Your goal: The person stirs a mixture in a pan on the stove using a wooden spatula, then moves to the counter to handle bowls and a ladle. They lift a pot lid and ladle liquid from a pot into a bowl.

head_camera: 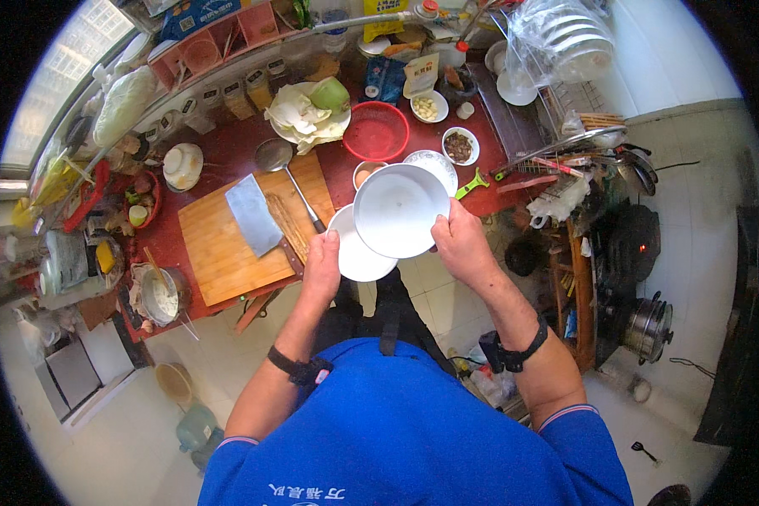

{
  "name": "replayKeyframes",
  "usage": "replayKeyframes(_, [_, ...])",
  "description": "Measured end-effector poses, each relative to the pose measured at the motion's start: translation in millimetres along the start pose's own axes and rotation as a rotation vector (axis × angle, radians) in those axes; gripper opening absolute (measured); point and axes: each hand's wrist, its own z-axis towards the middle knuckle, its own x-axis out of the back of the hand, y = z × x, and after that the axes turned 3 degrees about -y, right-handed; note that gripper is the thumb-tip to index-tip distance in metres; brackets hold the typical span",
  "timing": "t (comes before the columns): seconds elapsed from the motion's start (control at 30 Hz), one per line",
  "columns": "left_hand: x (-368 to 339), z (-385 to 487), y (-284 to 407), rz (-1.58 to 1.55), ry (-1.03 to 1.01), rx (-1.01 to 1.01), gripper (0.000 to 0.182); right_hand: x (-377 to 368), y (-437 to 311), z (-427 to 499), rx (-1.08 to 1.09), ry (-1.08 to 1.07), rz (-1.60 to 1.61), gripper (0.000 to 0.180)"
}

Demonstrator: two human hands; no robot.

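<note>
My left hand (322, 260) grips the left rim of a white bowl (360, 262), thumb on top. With my right hand (465, 237) I hold a larger white bowl (401, 209) by its right edge; it overlaps part of the other one. Both are held over the front edge of the red counter. Left of them, a cleaver (253, 215) and a long-handled ladle (275, 155) rest on a wooden cutting board (212, 265). Partly hidden behind the bowls are a patterned plate (431, 166) and a small bowl with eggs (362, 174). A green peeler (473, 184) lies to the right.
At the back stand a red plastic basket (376, 133), a plate of cabbage leaves (300, 117), a bowl of garlic cloves (429, 107) and a bowl of dark chopped food (460, 147). A metal pot (161, 297) sits at the counter's left end; a dish rack (575, 95) is at right.
</note>
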Motion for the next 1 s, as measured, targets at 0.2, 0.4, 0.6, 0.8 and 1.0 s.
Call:
replayKeyframes(0.2, [6, -3, -22, 0.008, -0.124, 0.003, 0.061, -10, -9, -30, 0.051, 0.117, -0.102, 0.035])
replayKeyframes(0.4, [-4, -11, -18, 0.115, -0.207, 0.055, 0.064, -4, -1, -62, 0.005, 0.209, -0.205, 0.04])
replayKeyframes(0.6, [-39, -33, 0, 0.156, -0.241, 0.002, 0.059, 17, 15, -94, 0.022, 0.34, -0.23, 0.041])
replayKeyframes(0.8, [-90, -45, 10, 0.196, -0.453, -0.053, 0.059, 54, 38, -134, 0.046, 0.456, -0.211, 0.042])
replayKeyframes(1.0, [-152, -75, 1, 0.14, -0.451, -0.076, 0.057, 95, 68, -173, 0.063, 0.56, -0.245, 0.043])
